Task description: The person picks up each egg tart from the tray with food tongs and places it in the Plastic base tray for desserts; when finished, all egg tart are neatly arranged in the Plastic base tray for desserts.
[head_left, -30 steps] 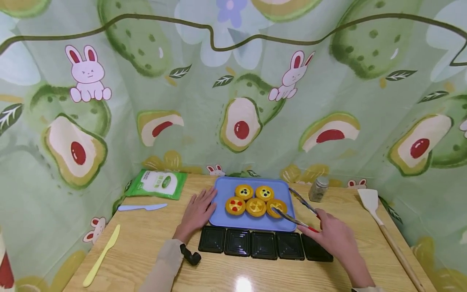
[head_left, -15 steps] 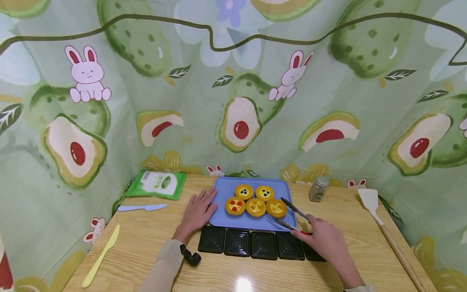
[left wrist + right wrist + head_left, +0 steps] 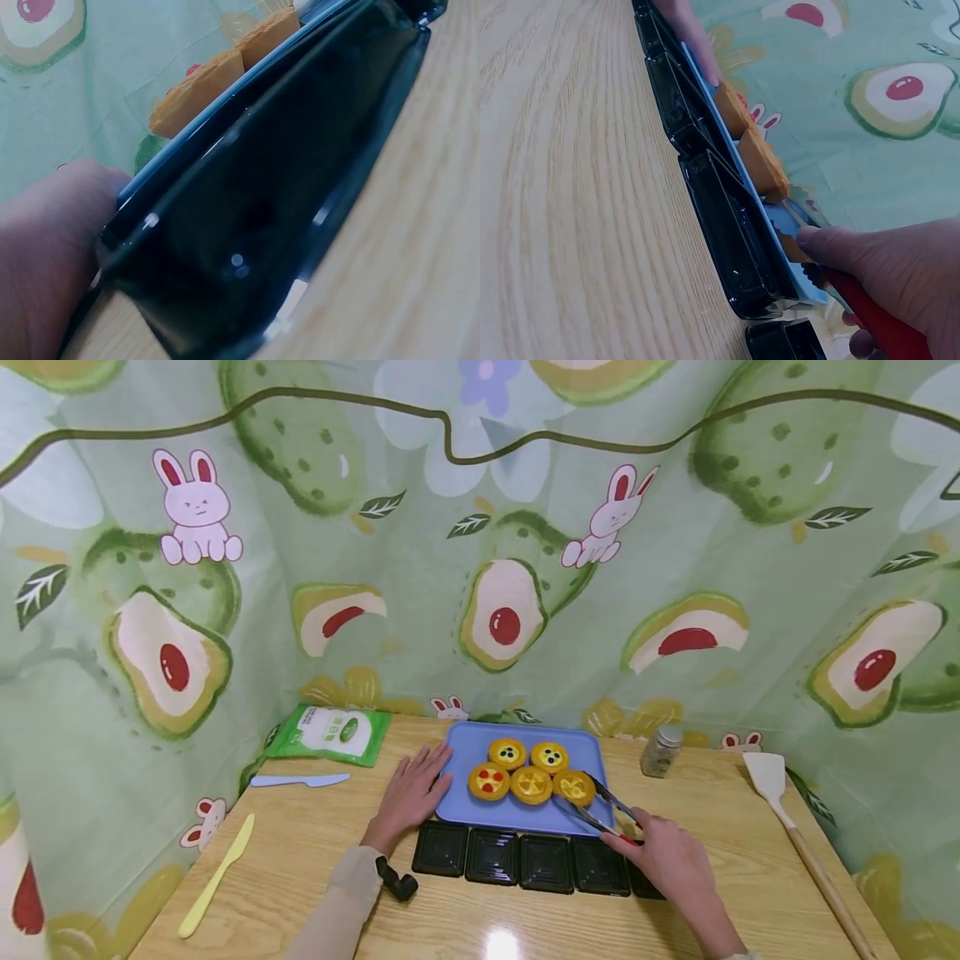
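- Head view: we see five tarts (image 3: 531,786) on the blue tray (image 3: 495,816), two in the rear row and three in front.
- The left hand (image 3: 415,789) lies palm down and spread on the table (image 3: 442,922) at the tray's left side, fingertips touching its rim.
- Near the tray's front right corner, the right hand (image 3: 672,857) grips the red-handled tongs (image 3: 590,818). Their two arms stand apart around the rightmost front tart (image 3: 573,787); we cannot tell whether the tips press it.
- Just in front of the tray we have a row of black containers (image 3: 493,857), the rightmost partly hidden by the right hand.
- Left of the tray we find a green packet (image 3: 330,733), a blue knife (image 3: 300,780) and, nearer us, a yellow knife (image 3: 219,878); right of it, a small jar (image 3: 662,752) and, farther off, a white spatula (image 3: 767,775).
- Left wrist view: we see part of the left hand against the tray's edge, with tarts rising beyond the rim.
- Right wrist view: we see thumb and fingers holding the tongs' red handle beside the tray's right end.
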{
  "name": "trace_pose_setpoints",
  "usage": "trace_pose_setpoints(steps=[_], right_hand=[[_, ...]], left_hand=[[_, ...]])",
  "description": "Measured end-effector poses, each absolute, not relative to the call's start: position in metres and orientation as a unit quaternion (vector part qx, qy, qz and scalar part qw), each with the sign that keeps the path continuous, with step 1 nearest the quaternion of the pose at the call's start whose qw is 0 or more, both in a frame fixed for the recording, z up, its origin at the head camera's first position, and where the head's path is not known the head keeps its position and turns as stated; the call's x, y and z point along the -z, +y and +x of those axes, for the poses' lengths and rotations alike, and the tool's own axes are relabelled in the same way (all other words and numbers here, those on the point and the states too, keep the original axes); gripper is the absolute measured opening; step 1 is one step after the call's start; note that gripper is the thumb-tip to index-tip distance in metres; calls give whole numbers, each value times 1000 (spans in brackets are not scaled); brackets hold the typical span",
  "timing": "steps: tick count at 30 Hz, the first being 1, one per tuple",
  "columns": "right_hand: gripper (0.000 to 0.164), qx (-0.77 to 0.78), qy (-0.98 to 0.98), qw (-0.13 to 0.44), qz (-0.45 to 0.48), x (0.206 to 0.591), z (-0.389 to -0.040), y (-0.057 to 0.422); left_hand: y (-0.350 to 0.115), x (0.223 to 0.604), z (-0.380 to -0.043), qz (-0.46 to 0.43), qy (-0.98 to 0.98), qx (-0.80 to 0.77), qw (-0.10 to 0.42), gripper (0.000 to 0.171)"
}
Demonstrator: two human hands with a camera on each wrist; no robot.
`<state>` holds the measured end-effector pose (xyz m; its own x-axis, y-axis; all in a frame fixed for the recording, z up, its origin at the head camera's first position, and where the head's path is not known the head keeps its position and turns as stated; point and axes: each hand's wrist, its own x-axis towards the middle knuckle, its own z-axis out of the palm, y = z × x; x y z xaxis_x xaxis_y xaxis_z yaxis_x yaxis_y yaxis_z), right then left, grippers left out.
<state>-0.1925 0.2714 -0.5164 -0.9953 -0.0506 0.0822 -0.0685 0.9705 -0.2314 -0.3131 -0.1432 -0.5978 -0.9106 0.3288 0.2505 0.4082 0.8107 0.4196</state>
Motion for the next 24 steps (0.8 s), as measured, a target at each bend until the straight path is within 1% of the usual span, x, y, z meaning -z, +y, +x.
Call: trace_pose_setpoints(steps=[7,11,24], right_hand=[[72,-117,-992,41,28,516,-192,272],[74,-120,-992,37,26,518,-191,272],[72,-122,-992,32,27,520,-193,270]], left_hand=[[-140,588,-313,-194,-949,236,77,59],[-140,590,-315,-195,-950,233,67,60],[-142,591,-315,-194,-951,230,71,61]])
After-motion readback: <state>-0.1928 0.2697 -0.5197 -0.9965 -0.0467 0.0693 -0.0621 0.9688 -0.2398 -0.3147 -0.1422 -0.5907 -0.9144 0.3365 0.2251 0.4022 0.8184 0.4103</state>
